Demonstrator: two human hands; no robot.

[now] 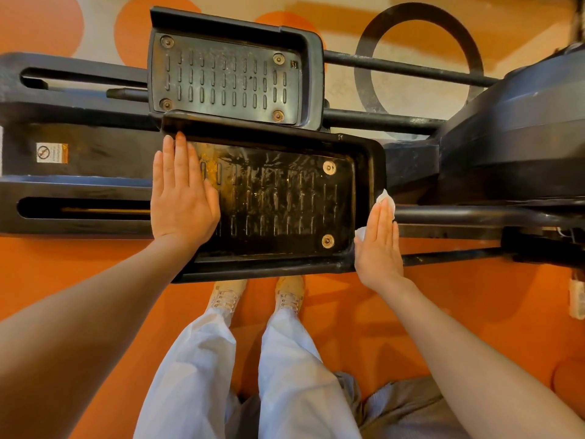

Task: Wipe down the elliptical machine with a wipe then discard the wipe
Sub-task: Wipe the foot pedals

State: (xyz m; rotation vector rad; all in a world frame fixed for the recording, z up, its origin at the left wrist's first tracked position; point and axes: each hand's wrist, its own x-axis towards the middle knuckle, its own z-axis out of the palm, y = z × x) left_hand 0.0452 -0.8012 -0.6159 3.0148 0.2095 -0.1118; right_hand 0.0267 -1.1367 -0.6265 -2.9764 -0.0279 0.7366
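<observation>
Flat left hand (183, 198) rests on the left end of the near black ribbed elliptical pedal (285, 201), which looks wet. The straight-fingered right hand (378, 245) presses a crumpled white wipe (388, 201) against its right rim. Orange floor (95, 280) lies below.

Two pedals are counted on the one elliptical machine (506, 137): the far pedal (228, 77) and the near pedal (275, 201). Four bolts (166, 42) (278, 58) (166, 103) (278, 115) are seen on the far pedal, and two more bolts (329, 167) (327, 240) on the near pedal. Two hands are shown, the left hand (182, 198) and the right hand (378, 248), and one wipe (387, 201) is counted. Two shoes (226, 297) (289, 296), one warning label (52, 152) and one dark ring (363, 74) on the floor (95, 280) are seen
</observation>
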